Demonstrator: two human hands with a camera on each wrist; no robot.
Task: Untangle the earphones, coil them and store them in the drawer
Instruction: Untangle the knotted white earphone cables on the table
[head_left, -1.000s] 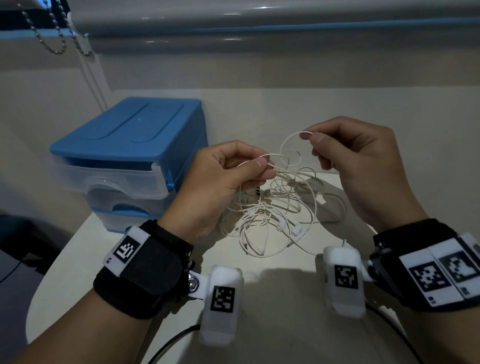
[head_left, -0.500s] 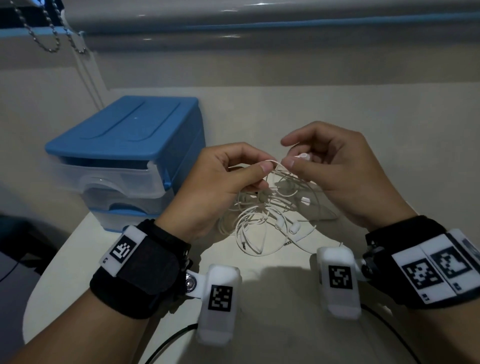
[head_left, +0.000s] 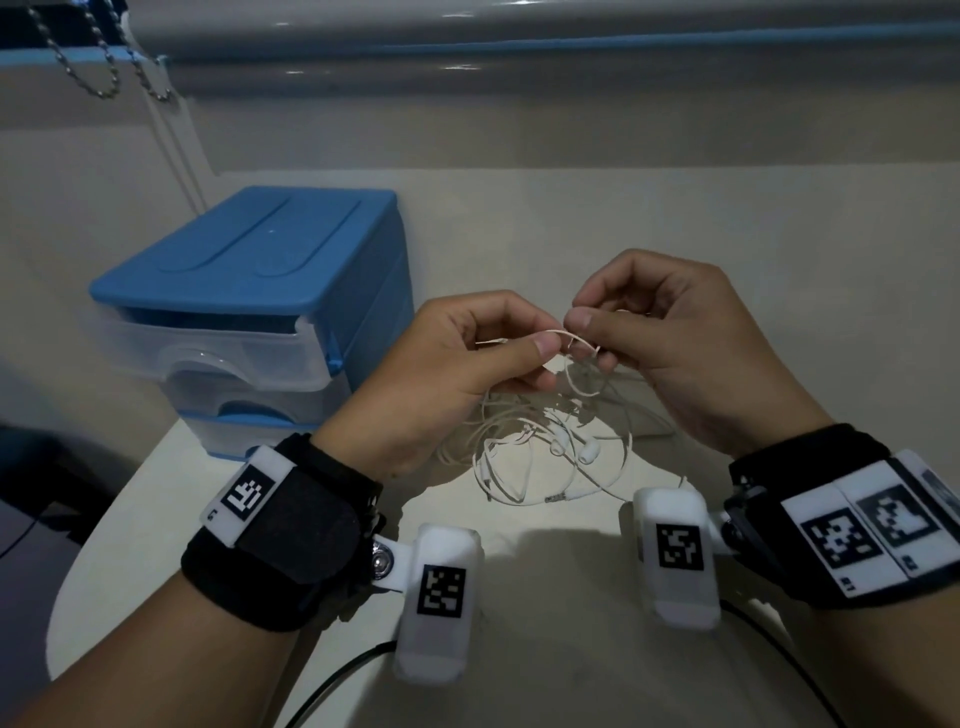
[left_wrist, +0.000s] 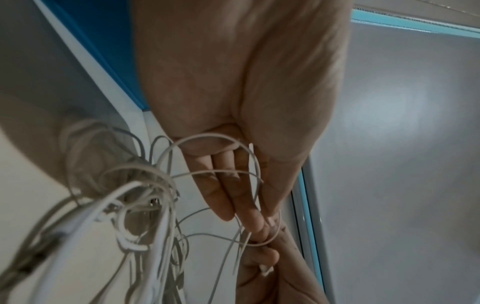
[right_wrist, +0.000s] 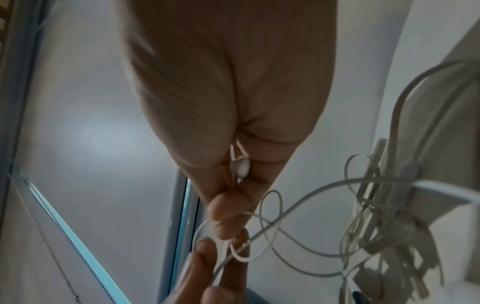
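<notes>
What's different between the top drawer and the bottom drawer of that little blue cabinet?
The top drawer sticks out from the blue cabinet, partly pulled open; the bottom drawer sits further back. The top drawer's clear front shows in full, while the bottom drawer is partly hidden behind the left hand. Both are clear plastic with an arched handle recess.

Thin white rubbery cord on the earphones, smooth and matt, with small glossy plastic buds and a metal-looking plug tip. Smooth blue plastic, faintly shiny, on the drawer unit; translucent, frosted plastic on its drawer fronts. Pale matt tabletop (material hard to tell). Black woven cloth on the wrist straps, white matt plastic on the tag housings. Metal bead chain, dull sheen. Glossy grey window frame.
</notes>
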